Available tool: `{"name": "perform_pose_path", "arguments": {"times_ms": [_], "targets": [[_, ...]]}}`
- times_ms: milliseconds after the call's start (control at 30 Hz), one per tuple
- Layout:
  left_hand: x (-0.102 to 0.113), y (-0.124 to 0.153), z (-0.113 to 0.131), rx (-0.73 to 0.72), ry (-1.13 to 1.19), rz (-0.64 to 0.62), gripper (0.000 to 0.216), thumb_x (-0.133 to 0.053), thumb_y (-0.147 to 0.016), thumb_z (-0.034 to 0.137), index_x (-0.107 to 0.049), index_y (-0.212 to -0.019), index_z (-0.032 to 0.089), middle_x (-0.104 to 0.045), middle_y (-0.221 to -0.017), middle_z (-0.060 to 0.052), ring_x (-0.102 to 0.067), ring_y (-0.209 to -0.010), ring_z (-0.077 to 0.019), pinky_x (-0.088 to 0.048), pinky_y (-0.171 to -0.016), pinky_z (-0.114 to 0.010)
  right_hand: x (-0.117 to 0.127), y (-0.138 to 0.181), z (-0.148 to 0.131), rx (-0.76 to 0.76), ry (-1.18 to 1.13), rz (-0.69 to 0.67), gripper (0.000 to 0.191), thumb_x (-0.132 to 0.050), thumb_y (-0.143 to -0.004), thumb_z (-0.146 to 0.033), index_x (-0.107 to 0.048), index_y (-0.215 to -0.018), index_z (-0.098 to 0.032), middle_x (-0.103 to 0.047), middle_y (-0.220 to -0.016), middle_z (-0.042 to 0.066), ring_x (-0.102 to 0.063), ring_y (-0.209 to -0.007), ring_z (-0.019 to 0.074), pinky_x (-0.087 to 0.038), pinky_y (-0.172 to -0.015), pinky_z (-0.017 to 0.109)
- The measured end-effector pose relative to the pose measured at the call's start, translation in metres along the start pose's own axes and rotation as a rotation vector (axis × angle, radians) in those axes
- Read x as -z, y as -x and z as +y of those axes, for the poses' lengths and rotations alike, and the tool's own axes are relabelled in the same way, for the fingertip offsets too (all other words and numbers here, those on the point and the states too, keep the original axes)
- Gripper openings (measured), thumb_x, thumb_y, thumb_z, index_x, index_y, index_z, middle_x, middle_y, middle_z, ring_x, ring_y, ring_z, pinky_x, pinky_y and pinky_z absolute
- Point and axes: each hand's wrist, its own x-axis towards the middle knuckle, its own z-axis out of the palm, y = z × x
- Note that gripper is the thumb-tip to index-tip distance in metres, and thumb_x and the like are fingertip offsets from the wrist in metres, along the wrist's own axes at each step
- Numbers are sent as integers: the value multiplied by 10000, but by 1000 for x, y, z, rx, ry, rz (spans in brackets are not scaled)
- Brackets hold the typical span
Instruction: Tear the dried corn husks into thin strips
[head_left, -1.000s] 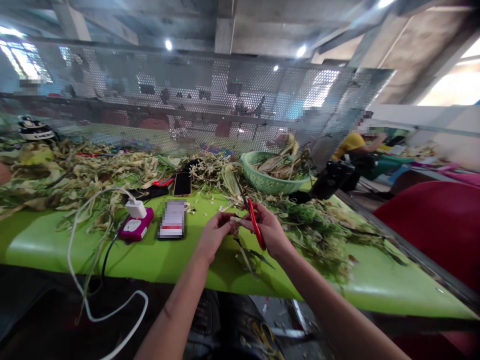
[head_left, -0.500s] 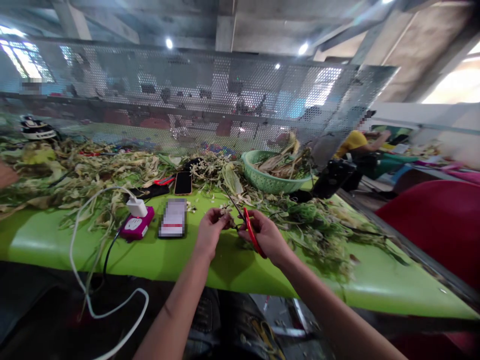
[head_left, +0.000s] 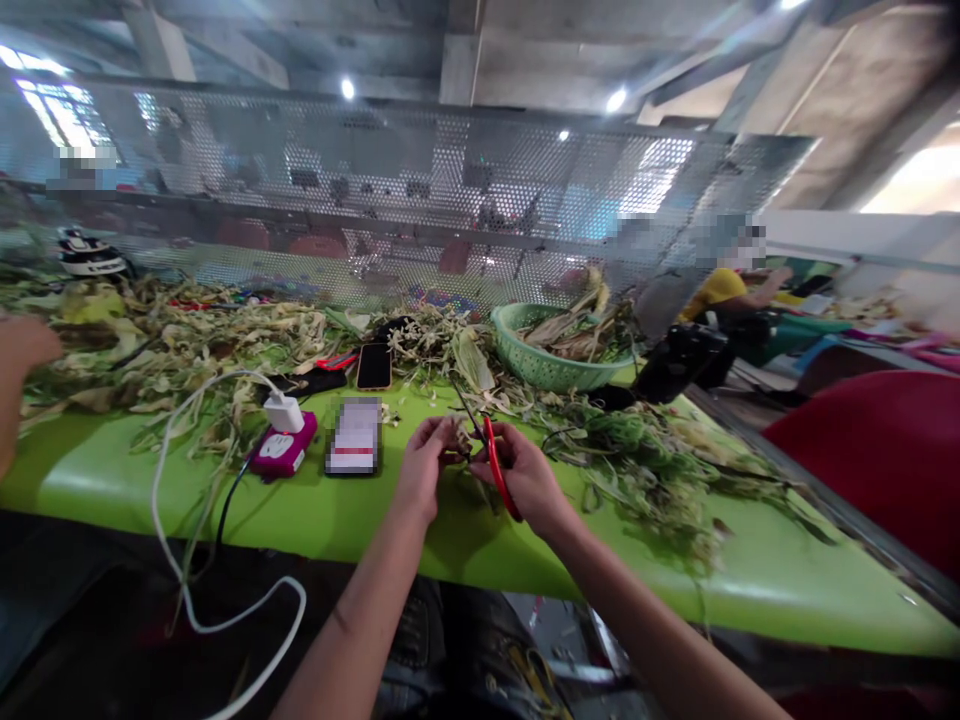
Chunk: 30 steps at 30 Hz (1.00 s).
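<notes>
Red scissors [head_left: 495,465]: clamped in our right hand [head_left: 527,480], long axis running away from us. Just left of the scissors: seemingly a stalk piece [head_left: 460,438], pinched in our left hand [head_left: 422,462], over the green surface [head_left: 337,512].

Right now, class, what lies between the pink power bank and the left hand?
A phone lying flat on the green table, shown in the head view.

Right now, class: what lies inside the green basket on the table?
Dried husks and long leaves fill the green basket, sticking up above its rim. Whatever lies beneath them is covered.
</notes>
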Motion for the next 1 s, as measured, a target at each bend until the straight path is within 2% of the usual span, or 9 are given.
{"name": "perform_pose_path", "arguments": {"times_ms": [100, 200, 300, 467, 667, 800, 1000], "targets": [[-1, 2, 0, 55, 24, -65, 382, -714, -706, 450, -659, -945, 158, -682, -914, -51, -617, -741, -146, -467, -607, -247, 6, 1, -1, -11, -25, 26, 485, -781, -568, -229, -551, -993, -191, -656, -715, -14, -618, -656, 164, -471, -614, 263], [-2, 4, -1, 50, -7, -116, 376, -794, -632, 363, -659, -919, 160, -680, -883, -36, -616, -758, -143, -471, -650, -244, 8, 2, -1, -15, -37, 14, 458, -776, -587, -248, -556, -985, -195, -659, -718, -15, -624, -658, 165, -481, -636, 275], [-3, 4, -1, 31, -34, -107, 376, -834, -573, 302, -647, -870, 165, -672, -820, -6, -609, -728, -127, -467, -670, -240, 7, 3, -3, 11, -29, 19, 451, -784, -587, -253, -569, -979, -193, -663, -732, -9, -631, -686, 171, -482, -659, 280], [-7, 5, 4, 25, -87, -62, 379, -842, -536, 296, -639, -822, 154, -662, -769, 6, -597, -677, -109, -452, -664, -227, 9, 1, -6, 65, -54, 109, 460, -782, -619, -268, -555, -1012, -202, -661, -757, -6, -625, -703, 169, -478, -683, 283], [-5, 6, 4, 91, -118, -76, 309, -794, -605, 307, -643, -830, 157, -649, -713, 8, -580, -633, -101, -442, -643, -224, 13, -3, -7, 56, -73, 167, 455, -786, -618, -275, -561, -1006, -198, -632, -704, -26, -583, -647, 141, -439, -624, 251], [-5, 7, 3, 73, -137, -119, 322, -799, -605, 302, -639, -844, 159, -661, -746, 3, -587, -665, -105, -443, -652, -217, 13, -2, -9, 15, -114, 139, 466, -791, -605, -289, -567, -1004, -200, -639, -713, -23, -570, -624, 132, -427, -583, 240], [-5, 6, 1, 71, -160, -168, 340, -810, -602, 305, -644, -860, 159, -674, -773, -5, -604, -702, -115, -446, -696, -225, 10, -2, -10, -6, -159, 113, 479, -801, -573, -278, -558, -977, -194, -641, -690, -28, -598, -625, 142, -460, -625, 261]]}}
